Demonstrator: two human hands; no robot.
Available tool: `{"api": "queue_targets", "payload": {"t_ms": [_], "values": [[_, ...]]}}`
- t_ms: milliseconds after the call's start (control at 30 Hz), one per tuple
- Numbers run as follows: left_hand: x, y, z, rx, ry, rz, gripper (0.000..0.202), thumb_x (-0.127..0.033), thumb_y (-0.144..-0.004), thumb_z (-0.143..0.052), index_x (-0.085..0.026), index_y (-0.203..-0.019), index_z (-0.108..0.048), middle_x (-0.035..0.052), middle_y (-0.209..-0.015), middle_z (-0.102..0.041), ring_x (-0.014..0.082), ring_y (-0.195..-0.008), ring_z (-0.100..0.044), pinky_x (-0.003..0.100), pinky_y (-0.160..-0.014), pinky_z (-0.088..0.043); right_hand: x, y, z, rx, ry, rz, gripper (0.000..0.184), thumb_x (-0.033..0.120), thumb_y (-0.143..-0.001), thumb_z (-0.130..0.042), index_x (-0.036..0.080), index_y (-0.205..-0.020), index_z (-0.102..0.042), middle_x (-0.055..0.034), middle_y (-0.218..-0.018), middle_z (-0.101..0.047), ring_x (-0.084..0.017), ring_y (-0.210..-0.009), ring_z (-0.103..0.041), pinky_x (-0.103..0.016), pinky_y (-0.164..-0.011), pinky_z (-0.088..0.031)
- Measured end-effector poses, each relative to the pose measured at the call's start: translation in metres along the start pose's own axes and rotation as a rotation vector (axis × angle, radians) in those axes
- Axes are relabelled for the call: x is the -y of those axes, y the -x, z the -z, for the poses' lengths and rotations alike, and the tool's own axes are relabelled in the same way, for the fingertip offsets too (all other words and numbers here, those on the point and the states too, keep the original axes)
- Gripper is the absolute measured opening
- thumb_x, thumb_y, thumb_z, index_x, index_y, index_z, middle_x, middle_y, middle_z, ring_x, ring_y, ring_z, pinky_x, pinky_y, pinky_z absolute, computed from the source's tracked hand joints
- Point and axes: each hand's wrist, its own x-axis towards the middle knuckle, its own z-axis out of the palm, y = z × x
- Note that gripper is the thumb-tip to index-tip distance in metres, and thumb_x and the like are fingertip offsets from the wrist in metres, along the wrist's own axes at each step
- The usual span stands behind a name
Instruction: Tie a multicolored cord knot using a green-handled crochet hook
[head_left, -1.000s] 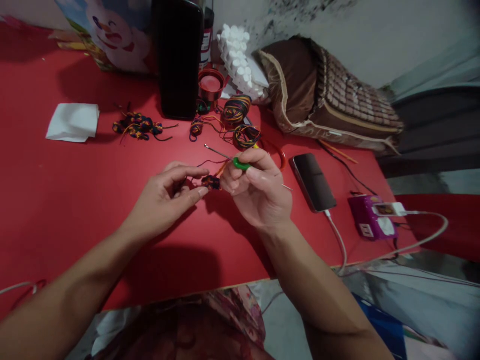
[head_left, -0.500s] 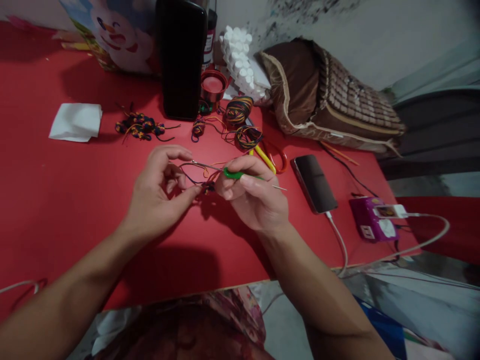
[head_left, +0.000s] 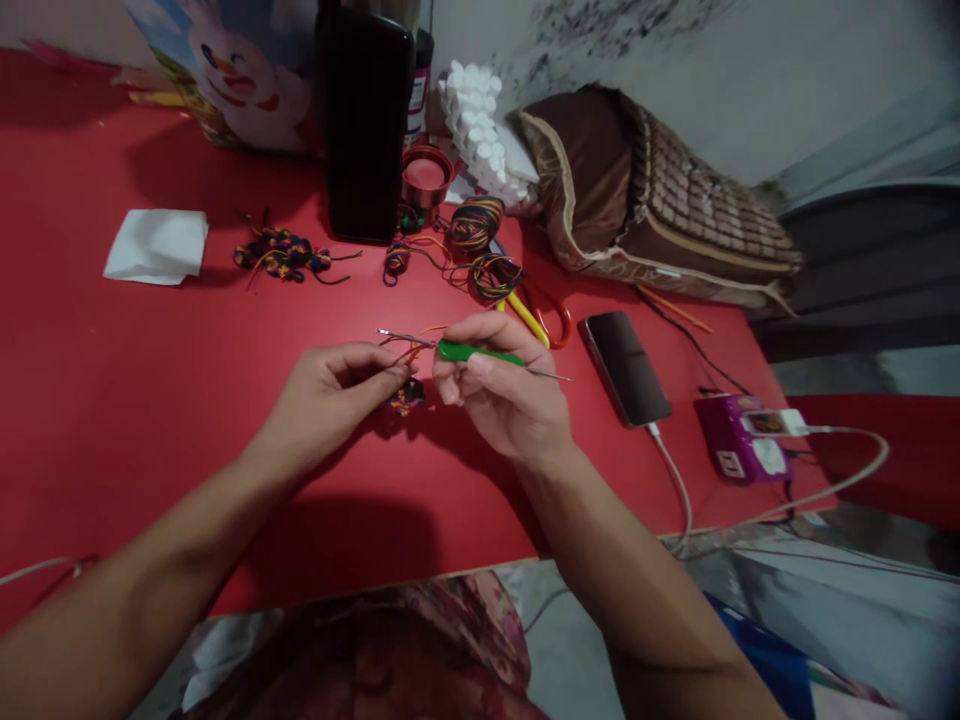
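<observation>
My right hand [head_left: 510, 385] is closed around the green handle of a crochet hook [head_left: 480, 355]; its thin metal shaft points left and a second metal end sticks out at the right. In a pinch, my left hand [head_left: 337, 390] holds a small piece of multicoloured crochet [head_left: 406, 398] in dark, orange and purple yarn. Strands rise from the piece near the hook's shaft, above my left fingertips. Yarn runs back toward a multicoloured ball [head_left: 476, 222] and a loose coil [head_left: 495, 275]. Fingers hide part of the piece.
Knotted yarn pieces [head_left: 281, 253] and a folded white paper [head_left: 157, 246] lie at the left. An upright black phone [head_left: 367, 130] stands behind. Yellow-and-red-handled scissors [head_left: 529, 318], a charging phone [head_left: 625, 367], a purple power box [head_left: 731, 437] and a brown cushion [head_left: 592, 165] are to the right.
My left fingers have come down from a raised, spread pose and closed on the piece and its strands. The dark yarn loop stretched between the hands has gone. The hook has shifted slightly left.
</observation>
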Motion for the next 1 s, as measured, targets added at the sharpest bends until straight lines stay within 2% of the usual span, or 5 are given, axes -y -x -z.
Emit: {"api": "queue_targets", "payload": {"t_ms": [133, 300, 533, 700, 1000], "values": [[0.0, -0.002, 0.002, -0.089, 0.091, 0.002, 0.008, -0.026, -0.08, -0.089, -0.019, -0.079, -0.085, 0.0026, -0.074, -0.077, 0.0112, -0.063, -0.066, 0.02, -0.058, -0.05, -0.005, 0.001, 0.003, 0.075, 0.01, -0.022, 0.013, 0.029, -0.085, -0.083, 0.021, -0.095, -0.081, -0.003, -0.078, -0.082, -0.01, -0.053, -0.062, -0.021, -0.047, -0.043], [0.0, -0.002, 0.004, -0.068, 0.136, -0.007, 0.011, -0.028, -0.078, -0.093, -0.02, -0.077, -0.086, 0.0017, -0.071, -0.076, 0.0098, -0.06, -0.064, 0.019, -0.056, -0.05, -0.012, 0.002, 0.006, 0.137, 0.033, -0.042, 0.015, 0.03, -0.087, -0.084, 0.021, -0.1, -0.083, -0.0028, -0.08, -0.083, -0.007, -0.047, -0.056, -0.021, -0.043, -0.04], [-0.003, -0.003, 0.004, 0.033, 0.311, 0.054, 0.013, -0.025, -0.071, -0.097, -0.02, -0.077, -0.086, 0.0021, -0.073, -0.078, 0.0108, -0.059, -0.067, 0.02, -0.055, -0.055, -0.011, 0.0, 0.004, 0.091, 0.011, -0.092, 0.019, 0.031, -0.084, -0.084, 0.02, -0.099, -0.082, -0.0034, -0.077, -0.082, -0.008, -0.047, -0.053, -0.021, -0.042, -0.038], [-0.005, -0.002, 0.002, -0.029, 0.339, 0.051, 0.019, -0.021, -0.065, -0.099, -0.018, -0.081, -0.088, 0.0043, -0.081, -0.082, 0.0148, -0.073, -0.076, 0.023, -0.07, -0.063, -0.009, -0.001, 0.002, 0.045, 0.003, -0.096, 0.019, 0.029, -0.082, -0.084, 0.02, -0.098, -0.083, -0.001, -0.072, -0.078, -0.007, -0.048, -0.047, -0.022, -0.044, -0.034], [-0.01, 0.0, 0.003, -0.016, 0.336, 0.105, 0.025, -0.025, -0.066, -0.098, -0.019, -0.089, -0.089, 0.007, -0.085, -0.084, 0.0165, -0.066, -0.075, 0.025, -0.06, -0.062, -0.013, -0.001, 0.003, -0.021, 0.077, -0.073, 0.019, 0.03, -0.083, -0.086, 0.02, -0.098, -0.081, 0.0023, -0.068, -0.07, -0.008, -0.051, -0.046, -0.023, -0.047, -0.034]]}}
